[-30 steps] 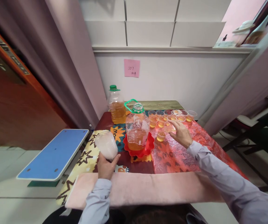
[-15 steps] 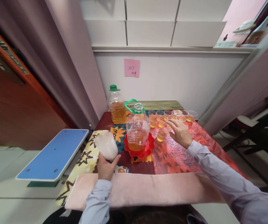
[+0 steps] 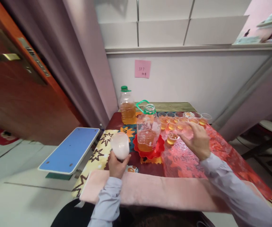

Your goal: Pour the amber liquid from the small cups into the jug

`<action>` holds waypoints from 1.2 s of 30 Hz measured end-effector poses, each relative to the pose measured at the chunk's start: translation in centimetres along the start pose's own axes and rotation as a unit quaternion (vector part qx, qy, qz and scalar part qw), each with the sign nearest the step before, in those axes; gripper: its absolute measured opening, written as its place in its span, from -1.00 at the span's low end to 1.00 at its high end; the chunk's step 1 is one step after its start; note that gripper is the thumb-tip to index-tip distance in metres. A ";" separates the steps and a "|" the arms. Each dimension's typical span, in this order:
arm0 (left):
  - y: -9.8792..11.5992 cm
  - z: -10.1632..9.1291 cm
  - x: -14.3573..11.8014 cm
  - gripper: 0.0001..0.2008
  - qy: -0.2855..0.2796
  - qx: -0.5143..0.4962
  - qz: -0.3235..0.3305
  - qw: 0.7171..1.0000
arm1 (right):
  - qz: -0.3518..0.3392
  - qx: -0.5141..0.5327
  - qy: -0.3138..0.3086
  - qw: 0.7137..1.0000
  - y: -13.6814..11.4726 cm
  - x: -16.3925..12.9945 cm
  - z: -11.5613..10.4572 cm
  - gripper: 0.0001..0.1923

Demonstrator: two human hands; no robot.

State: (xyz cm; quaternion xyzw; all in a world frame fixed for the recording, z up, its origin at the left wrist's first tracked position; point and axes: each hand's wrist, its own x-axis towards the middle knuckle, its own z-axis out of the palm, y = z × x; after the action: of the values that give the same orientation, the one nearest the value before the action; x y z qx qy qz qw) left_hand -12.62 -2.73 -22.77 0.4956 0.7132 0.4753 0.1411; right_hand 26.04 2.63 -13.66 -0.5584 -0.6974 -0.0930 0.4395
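My left hand (image 3: 117, 165) is wrapped round a stack of clear plastic cups (image 3: 120, 145), held tilted above the table's left part. My right hand (image 3: 198, 140) holds a clear plastic cup (image 3: 188, 130) between thumb and fingers, low over the red cloth; blur leaves its contents unclear. Just left of it stands a cup of amber liquid (image 3: 172, 138). Behind, rows of clear cups (image 3: 164, 122) stand close together, several with amber liquid in them. Between my hands, an uncapped jug (image 3: 148, 134) with a green handle and some amber liquid sits on a red scalloped dish (image 3: 159, 152).
A second jug (image 3: 128, 112) with a green cap stands at the back left. A pink cloth (image 3: 154, 190) covers the table's near edge. On the left are a blue board (image 3: 71, 149) and a wooden door (image 3: 31, 104); a white wall (image 3: 185, 78) closes the back.
My right hand has drawn slightly back from the rows and now has a clear cup between its fingers. The cup stack in my left hand has tipped toward me. The view has shifted left.
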 end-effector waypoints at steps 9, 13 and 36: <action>-0.6 0.2 -0.9 -0.45 -0.024 0.049 0.179 0.982 | 0.028 0.331 0.042 0.942 -15.6 -2.8 -4.2 -0.27; -0.7 0.2 -1.1 -0.49 -0.015 0.066 0.224 0.972 | 0.002 0.347 0.002 0.938 -17.8 -4.2 -1.6 -0.24; 2.6 1.9 11.8 -0.46 0.025 -0.082 -0.052 0.995 | 0.059 0.230 -0.203 0.950 -9.8 -15.4 -2.1 -0.69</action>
State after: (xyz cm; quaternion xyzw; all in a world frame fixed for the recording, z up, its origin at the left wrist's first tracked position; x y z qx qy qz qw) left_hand -15.37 8.36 -18.44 0.4323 0.6999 0.5365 0.1883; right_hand 18.50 -12.94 -19.96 -0.4896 -0.7401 0.2113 0.4098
